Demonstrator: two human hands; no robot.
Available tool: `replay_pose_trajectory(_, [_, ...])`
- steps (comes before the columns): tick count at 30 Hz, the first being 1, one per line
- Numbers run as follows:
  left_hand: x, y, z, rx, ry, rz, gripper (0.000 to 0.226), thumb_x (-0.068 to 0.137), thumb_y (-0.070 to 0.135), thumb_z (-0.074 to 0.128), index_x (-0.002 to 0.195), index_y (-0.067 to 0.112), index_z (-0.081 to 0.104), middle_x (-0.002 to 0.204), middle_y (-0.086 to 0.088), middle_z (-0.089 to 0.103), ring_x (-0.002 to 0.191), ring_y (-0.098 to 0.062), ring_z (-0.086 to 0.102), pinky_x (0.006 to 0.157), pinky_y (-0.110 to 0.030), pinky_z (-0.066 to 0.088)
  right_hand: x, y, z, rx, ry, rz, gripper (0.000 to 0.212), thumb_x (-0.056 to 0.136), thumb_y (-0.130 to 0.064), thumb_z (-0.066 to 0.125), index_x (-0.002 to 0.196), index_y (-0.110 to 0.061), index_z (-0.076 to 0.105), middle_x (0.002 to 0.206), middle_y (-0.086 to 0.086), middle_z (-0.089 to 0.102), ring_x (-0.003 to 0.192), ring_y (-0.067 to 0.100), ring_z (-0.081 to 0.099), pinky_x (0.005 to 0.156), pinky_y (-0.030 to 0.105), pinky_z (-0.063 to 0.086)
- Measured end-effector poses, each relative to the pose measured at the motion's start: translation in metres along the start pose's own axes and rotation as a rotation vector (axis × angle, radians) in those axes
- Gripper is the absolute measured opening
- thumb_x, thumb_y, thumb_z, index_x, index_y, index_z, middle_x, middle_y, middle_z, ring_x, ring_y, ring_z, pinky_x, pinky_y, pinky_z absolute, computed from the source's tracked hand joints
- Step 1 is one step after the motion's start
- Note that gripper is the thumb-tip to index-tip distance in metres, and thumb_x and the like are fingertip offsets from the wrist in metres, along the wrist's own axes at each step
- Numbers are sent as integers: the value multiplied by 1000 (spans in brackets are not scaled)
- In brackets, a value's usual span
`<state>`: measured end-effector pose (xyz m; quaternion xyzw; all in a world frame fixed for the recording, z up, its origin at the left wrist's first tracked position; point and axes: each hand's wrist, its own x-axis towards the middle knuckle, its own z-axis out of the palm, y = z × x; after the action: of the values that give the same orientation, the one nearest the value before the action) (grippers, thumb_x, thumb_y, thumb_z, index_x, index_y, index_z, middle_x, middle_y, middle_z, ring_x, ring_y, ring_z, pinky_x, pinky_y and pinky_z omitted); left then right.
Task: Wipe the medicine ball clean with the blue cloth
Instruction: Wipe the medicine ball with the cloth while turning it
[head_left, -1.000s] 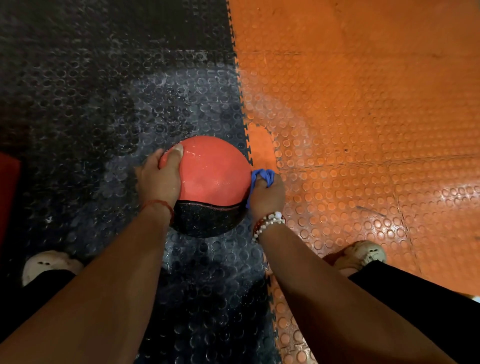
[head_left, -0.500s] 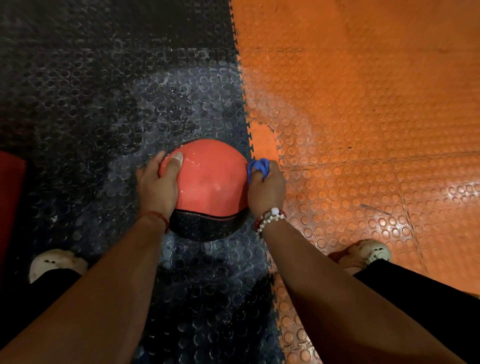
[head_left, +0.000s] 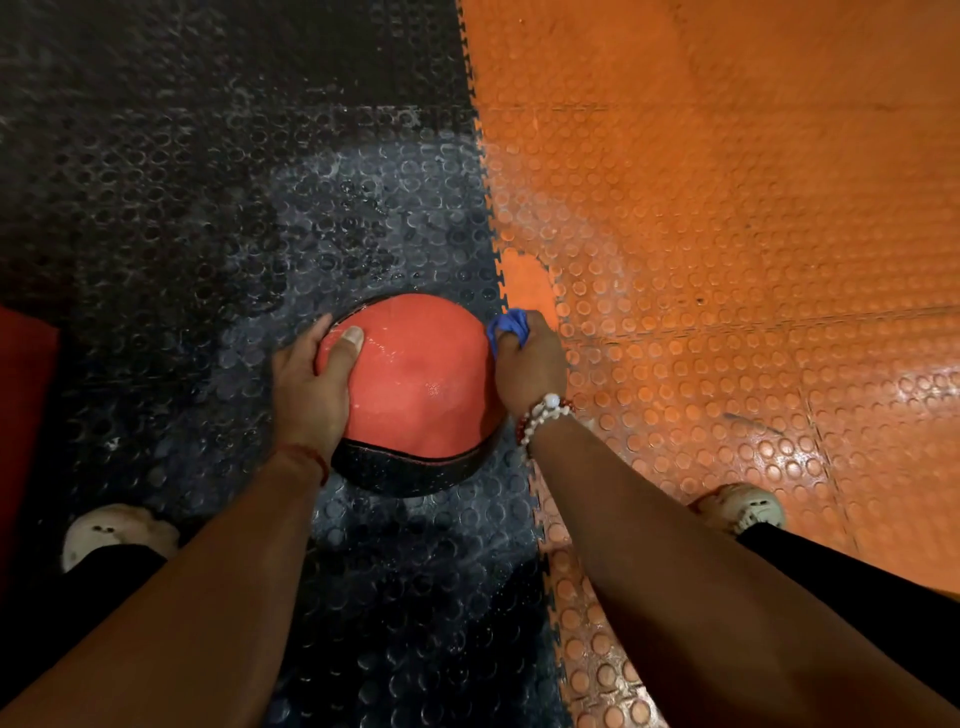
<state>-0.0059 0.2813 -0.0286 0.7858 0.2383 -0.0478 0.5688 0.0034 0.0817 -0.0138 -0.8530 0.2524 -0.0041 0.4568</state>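
Medicine ball (head_left: 415, 384) red over black, glossy; left hand (head_left: 311, 384) grips it, right hand (head_left: 530, 369) clutches blue cloth (head_left: 509, 325).

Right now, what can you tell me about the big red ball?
The medicine ball is round and rubbery-looking: shiny-wet red on top, speckled black below. It sits on the black studded mat beside the orange mat. The left hand holds its left side; the right hand presses the blue cloth to its right.
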Motion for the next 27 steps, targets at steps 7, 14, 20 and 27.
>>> replay_pose_trajectory(7, [9,1,0,3,-11,6,56,85,60,58,135,35,54,143,2,40,126,-16,45,103,-38,40,-33,31,1,209,71,318,14,93,-14,48,91,-6,59,77,2,58,71,17,52,68,25,37])
replay_pose_trajectory(14, [11,-5,-5,12,-68,52,66,78,68,55,135,36,52,143,3,41,126,-15,46,100,-35,41,-44,-10,0,27,123,-123,19,88,-14,52,105,-9,59,98,8,52,77,11,41,64,18,26])
replay_pose_trajectory(20, [9,-5,-4,-8,-23,42,52,88,54,58,135,32,54,144,2,40,126,-15,45,103,-36,40,1,14,2,96,-13,117,20,93,-17,48,102,-4,61,93,10,63,82,19,53,71,24,35])
replay_pose_trajectory(27, [19,-8,-8,-50,-77,4,64,70,74,60,127,44,57,140,5,47,123,-15,50,103,-42,44,-52,22,2,168,128,217,18,93,-19,49,100,-6,60,88,8,61,77,19,55,67,25,38])
